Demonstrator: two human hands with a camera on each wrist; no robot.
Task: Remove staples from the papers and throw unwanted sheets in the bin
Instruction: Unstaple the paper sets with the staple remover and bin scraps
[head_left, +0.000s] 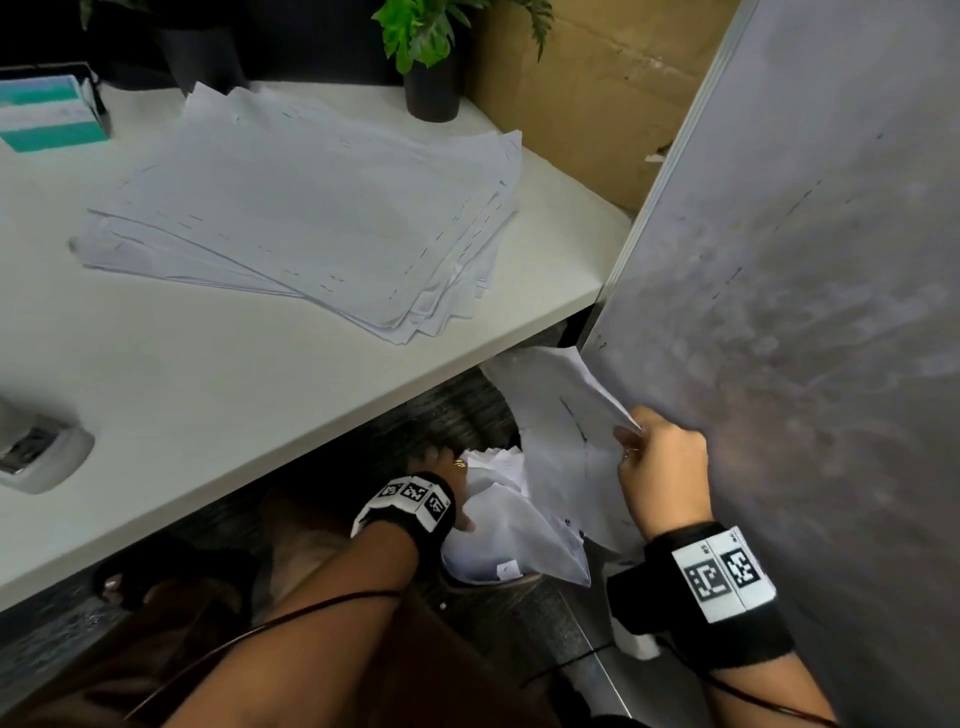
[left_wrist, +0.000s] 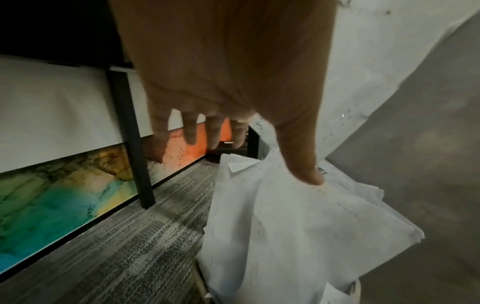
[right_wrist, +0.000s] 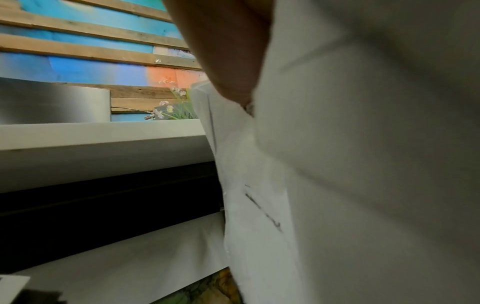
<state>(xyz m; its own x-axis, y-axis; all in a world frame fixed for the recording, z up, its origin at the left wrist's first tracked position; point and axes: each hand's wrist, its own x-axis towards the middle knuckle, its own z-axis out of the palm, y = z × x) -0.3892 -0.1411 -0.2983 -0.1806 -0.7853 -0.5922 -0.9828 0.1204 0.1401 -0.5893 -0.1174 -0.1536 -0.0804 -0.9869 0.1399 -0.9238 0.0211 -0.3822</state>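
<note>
We see a white desk (head_left: 218, 395) carrying a loose, fanned stack of papers (head_left: 306, 208) near its far right corner. A teal-and-white box (head_left: 49, 111) sits at the far left, a potted plant (head_left: 432, 62) at the back edge, and a stapler (head_left: 36, 452) at the left edge. Below, grey carpeted floor (left_wrist: 135, 242).

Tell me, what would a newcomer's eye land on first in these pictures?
Probably the right hand beside the grey partition, its fingers pinching a white sheet held below the desk edge. Just left of it, the left hand reaches down onto crumpled discarded papers heaped under the desk. Above, a big fanned stack of stapled papers lies on the white desk.
</note>
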